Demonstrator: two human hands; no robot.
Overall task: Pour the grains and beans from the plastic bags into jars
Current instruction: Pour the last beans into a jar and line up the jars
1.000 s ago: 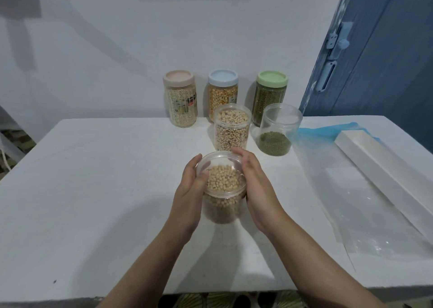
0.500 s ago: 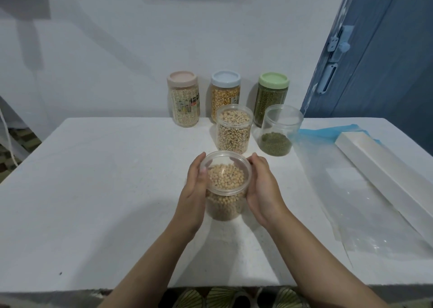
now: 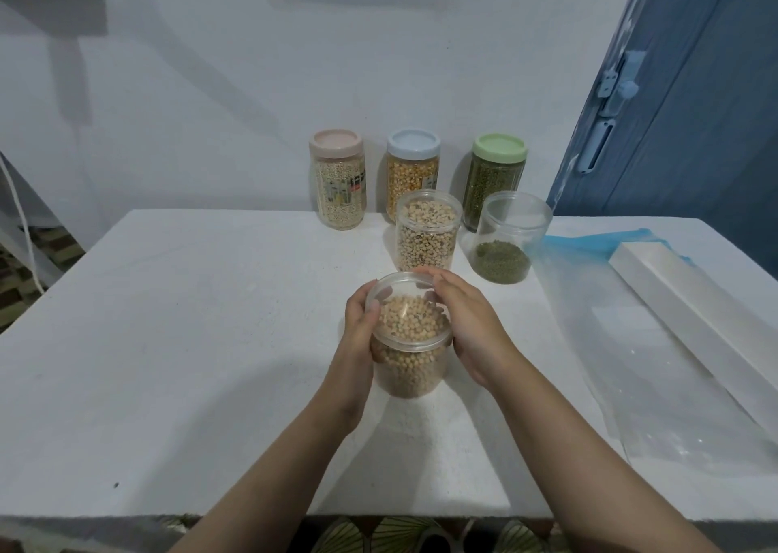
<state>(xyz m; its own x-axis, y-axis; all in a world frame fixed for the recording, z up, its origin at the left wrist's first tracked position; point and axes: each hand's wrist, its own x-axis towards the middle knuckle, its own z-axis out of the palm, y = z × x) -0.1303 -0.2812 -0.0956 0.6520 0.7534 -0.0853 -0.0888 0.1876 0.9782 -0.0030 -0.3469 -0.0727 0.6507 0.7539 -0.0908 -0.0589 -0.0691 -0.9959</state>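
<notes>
Open jar (image 3: pixel 408 342) of pale beans, near the middle of the white bench (image 3: pixel 189 342), gripped from both sides: left hand (image 3: pixel 358 333) curled round its left wall, right hand (image 3: pixel 467 321) wrapped over the rim and right wall. Just behind, a full bean jar (image 3: pixel 427 232); beside that, a clear jar (image 3: pixel 511 237) with green beans low inside. Three lidded jars (image 3: pixel 414 173) along the wall. Flat plastic bag (image 3: pixel 652 363) and white box (image 3: pixel 694 308) at right.

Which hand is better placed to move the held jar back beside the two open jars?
The right hand, probably: it grips the soybean jar on the side nearer the open jars.
</notes>
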